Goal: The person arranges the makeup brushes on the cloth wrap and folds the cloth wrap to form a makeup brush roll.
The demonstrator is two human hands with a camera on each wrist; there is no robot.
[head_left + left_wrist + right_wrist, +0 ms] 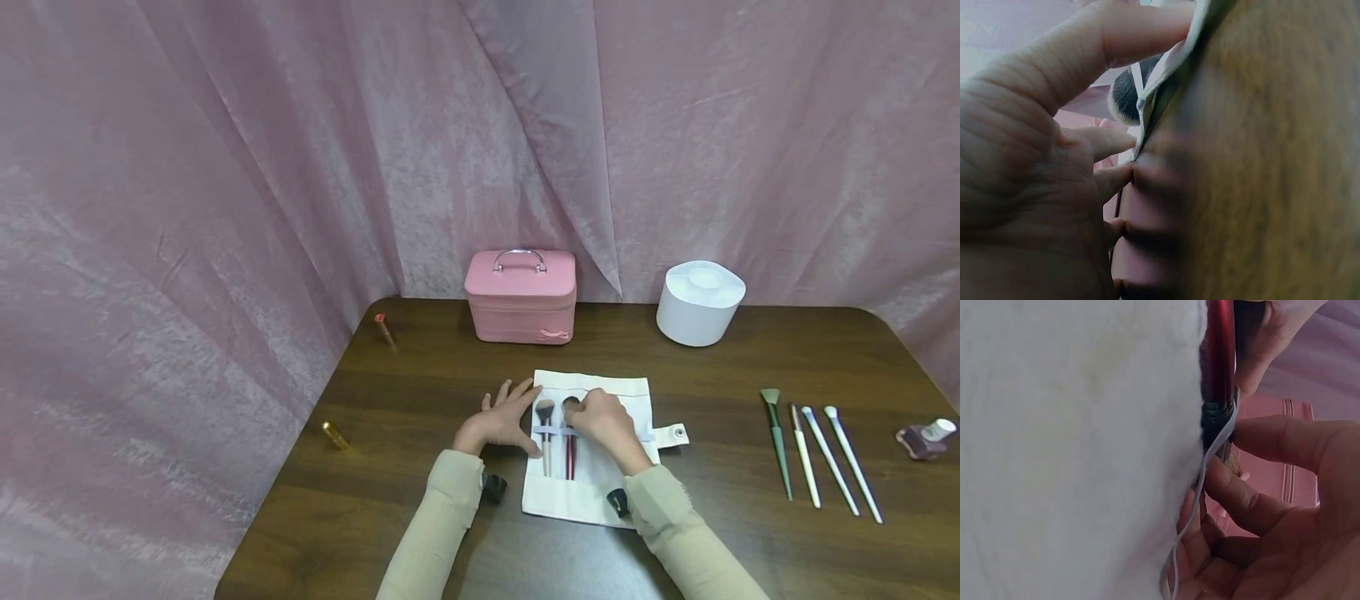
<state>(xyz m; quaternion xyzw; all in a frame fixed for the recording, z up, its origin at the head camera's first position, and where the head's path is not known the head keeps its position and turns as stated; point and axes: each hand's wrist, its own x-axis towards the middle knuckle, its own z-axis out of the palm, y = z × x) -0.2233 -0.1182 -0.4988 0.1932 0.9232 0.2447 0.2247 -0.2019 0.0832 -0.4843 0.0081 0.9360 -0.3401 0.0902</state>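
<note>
Beige-sleeved, the left hand [501, 421] spreads its fingers at the left edge of the white brush roll [562, 502], apparently steadying it; on the roll, the right hand [603, 421] pinches the red brush [571, 460] near the elastic band [1213, 450], probably for control.

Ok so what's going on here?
Someone's right hand pinches a red-handled brush near the elastic band of a white cloth case lying open on the table. Their left hand touches the case's left edge. A second brush lies beside the first, and four more brushes lie apart on the right.
</note>
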